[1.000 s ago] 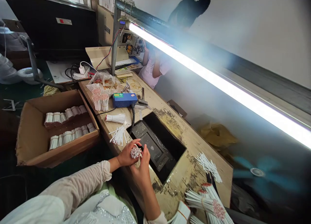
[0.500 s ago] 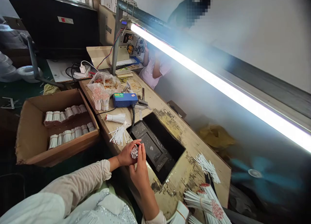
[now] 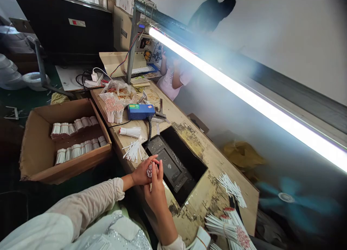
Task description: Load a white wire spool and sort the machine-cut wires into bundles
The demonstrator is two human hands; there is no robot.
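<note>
Over the bench's near edge, my left hand [image 3: 141, 173] is closed around an upright bundle of thin white wires [image 3: 149, 170], whose coppery-red ends face up at me. My right hand [image 3: 156, 192] grips the same bundle from the right, fingers pressed along its side and top and thumb lower down. Most of the bundle's length is hidden inside the two hands. Just beyond my left hand lie loose white wires [image 3: 132, 151] in a fanned pile, and behind them a tied bundle [image 3: 130, 131].
Right of my hands is a dark rectangular recess [image 3: 173, 166] in the bench. A cardboard box [image 3: 67, 172] at left holds rows of bundles. A blue device [image 3: 140, 112], more wires [image 3: 232, 188], a lit tube lamp [image 3: 244, 94], a fan [image 3: 286, 197] and another person [image 3: 173, 76] are around.
The fingers of my right hand have shifted slightly over the bundle's top, now more spread apart. Both hands keep their place, and the view has moved a little.
</note>
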